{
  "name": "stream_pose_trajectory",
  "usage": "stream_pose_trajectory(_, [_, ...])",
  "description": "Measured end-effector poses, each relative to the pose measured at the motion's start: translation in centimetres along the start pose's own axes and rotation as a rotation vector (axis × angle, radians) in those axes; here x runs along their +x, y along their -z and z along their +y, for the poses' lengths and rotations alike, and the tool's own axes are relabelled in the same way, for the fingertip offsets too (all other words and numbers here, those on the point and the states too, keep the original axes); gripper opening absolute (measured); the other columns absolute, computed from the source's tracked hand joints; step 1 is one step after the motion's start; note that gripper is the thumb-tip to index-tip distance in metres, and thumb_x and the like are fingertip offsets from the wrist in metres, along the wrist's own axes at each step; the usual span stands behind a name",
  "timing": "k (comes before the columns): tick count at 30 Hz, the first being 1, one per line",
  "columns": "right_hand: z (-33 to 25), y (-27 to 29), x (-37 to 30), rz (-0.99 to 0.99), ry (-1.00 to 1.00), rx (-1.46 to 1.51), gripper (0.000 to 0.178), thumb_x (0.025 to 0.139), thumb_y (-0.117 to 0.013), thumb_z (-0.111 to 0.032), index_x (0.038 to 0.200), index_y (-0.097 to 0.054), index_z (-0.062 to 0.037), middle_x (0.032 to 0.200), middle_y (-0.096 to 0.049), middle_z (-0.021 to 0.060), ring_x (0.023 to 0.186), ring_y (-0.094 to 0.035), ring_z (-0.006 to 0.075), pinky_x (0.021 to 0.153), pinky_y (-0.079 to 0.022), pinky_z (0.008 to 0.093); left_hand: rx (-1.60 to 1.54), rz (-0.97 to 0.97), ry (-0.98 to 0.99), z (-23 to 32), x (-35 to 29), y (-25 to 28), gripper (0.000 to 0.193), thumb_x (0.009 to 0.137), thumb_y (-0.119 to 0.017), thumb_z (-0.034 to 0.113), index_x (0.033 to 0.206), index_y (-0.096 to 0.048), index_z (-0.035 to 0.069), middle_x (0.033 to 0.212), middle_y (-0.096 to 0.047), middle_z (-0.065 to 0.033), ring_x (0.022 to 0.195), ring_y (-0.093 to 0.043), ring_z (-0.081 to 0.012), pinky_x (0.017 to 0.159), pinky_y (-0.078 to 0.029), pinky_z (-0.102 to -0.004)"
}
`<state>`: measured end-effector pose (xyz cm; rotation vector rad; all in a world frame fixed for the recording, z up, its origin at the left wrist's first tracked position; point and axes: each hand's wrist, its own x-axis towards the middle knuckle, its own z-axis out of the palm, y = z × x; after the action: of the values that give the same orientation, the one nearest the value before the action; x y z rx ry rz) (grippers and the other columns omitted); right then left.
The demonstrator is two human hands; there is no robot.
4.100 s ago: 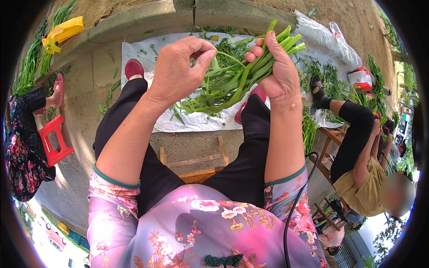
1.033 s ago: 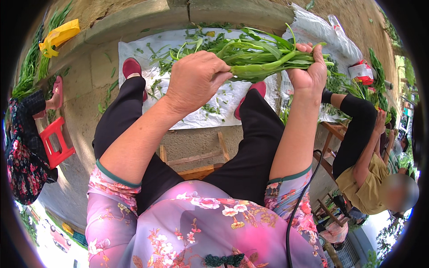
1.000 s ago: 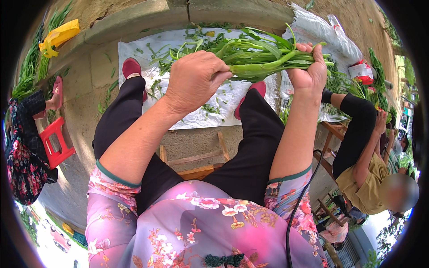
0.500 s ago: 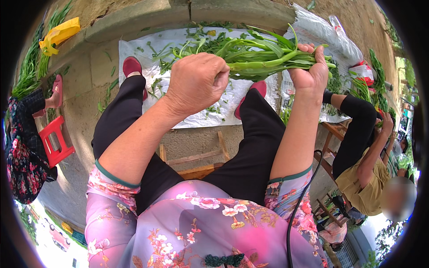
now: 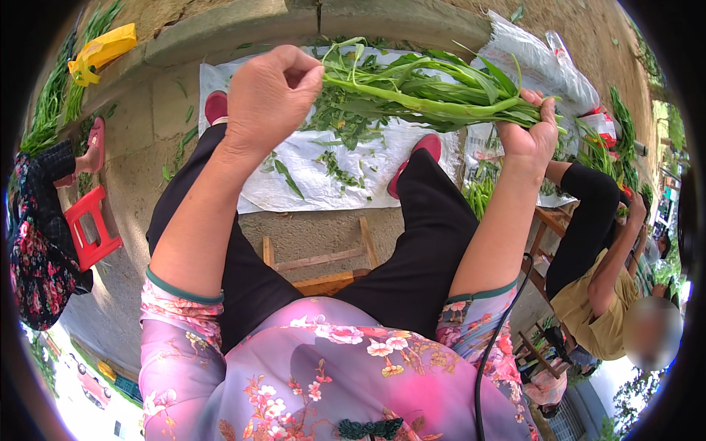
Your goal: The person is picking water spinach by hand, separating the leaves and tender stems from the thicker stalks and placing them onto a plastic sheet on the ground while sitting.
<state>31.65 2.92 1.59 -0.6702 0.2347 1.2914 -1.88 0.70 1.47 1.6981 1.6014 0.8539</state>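
Note:
My right hand (image 5: 531, 136) is wrapped round the stem ends of a bunch of water spinach (image 5: 441, 81). The long green stalks and narrow leaves stretch leftward, held above a white plastic sheet. At the bunch's left end, my left hand (image 5: 266, 99) is closed, thumb and forefinger pinching the thin tip of one pale, thick stalk (image 5: 397, 98). Beneath, the sheet (image 5: 276, 184) carries loose leaves (image 5: 346, 121) and small chopped-looking bits (image 5: 338, 170). My left fingertips are partly hidden behind the knuckles.
A white sack (image 5: 540, 70) lies at the far right, with more greens (image 5: 479, 192) near my right knee. Seated on the right is another person (image 5: 599, 287); a person in floral clothes (image 5: 48, 257) sits left by a red stool (image 5: 92, 228). A concrete kerb (image 5: 235, 37) runs behind the sheet.
My left hand has moved left and up along the bunch to the stalk's tip. The bunch and my right hand have shifted slightly right, uncovering more of the loose leaves.

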Motion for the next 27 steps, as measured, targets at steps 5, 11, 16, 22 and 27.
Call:
stream_pose_trajectory(5, [-0.4,-0.1,-0.5,0.013,-0.011,-0.020,0.024,0.094,-0.054,-0.027,0.084,-0.047,-0.0061,0.068,-0.047,0.0037,0.065,-0.049,0.0200,0.070,-0.046,0.0339,-0.043,-0.012,0.047,-1.0,0.3,1.0,0.008,0.082,-0.067,0.010,0.082,-0.067,0.002,0.070,-0.065,-0.0018,0.064,-0.059,-0.0061,0.060,-0.047,-0.0215])
stream_pose_trajectory(11, [-0.8,0.2,0.0,0.021,-0.001,-0.034,0.024,0.094,-0.054,-0.027,0.084,-0.047,-0.0061,0.068,-0.047,0.0039,0.065,-0.049,0.0200,0.069,-0.046,0.0331,0.006,-0.058,0.067,-1.6,0.3,1.7,0.010,0.080,-0.067,0.012,0.082,-0.067,0.003,0.073,-0.067,-0.0039,0.066,-0.062,-0.0092,0.063,-0.049,-0.0234])
stream_pose_trajectory(16, [-0.9,0.3,0.0,0.014,-0.029,0.015,0.021,0.093,-0.055,-0.024,0.085,-0.047,-0.0061,0.069,-0.046,0.0039,0.066,-0.049,0.0197,0.069,-0.046,0.0329,0.035,-0.106,0.088,-1.7,0.2,1.5,0.007,0.081,-0.067,0.007,0.085,-0.066,0.002,0.072,-0.064,-0.0003,0.065,-0.057,-0.0065,0.061,-0.047,-0.0223])
stream_pose_trajectory(22, [-0.7,0.2,-0.2,0.032,-0.008,-0.012,0.018,0.095,-0.052,-0.023,0.087,-0.047,-0.0069,0.070,-0.045,0.0028,0.069,-0.049,0.0189,0.075,-0.044,0.0362,0.153,-0.308,0.060,-2.7,-0.6,-0.4,0.015,0.081,-0.066,0.014,0.089,-0.067,0.002,0.076,-0.067,-0.0077,0.066,-0.061,-0.0172,0.066,-0.049,-0.0306])
stream_pose_trajectory(27, [-0.4,0.1,-0.5,0.046,-0.014,-0.025,0.026,0.096,-0.049,-0.029,0.084,-0.048,-0.0065,0.070,-0.047,0.0041,0.069,-0.051,0.0206,0.076,-0.045,0.0363,0.329,-0.427,0.085,-2.1,-1.6,-2.9,0.021,0.085,-0.060,0.018,0.102,-0.068,0.008,0.095,-0.068,-0.0124,0.085,-0.065,-0.0295,0.074,-0.050,-0.0375])
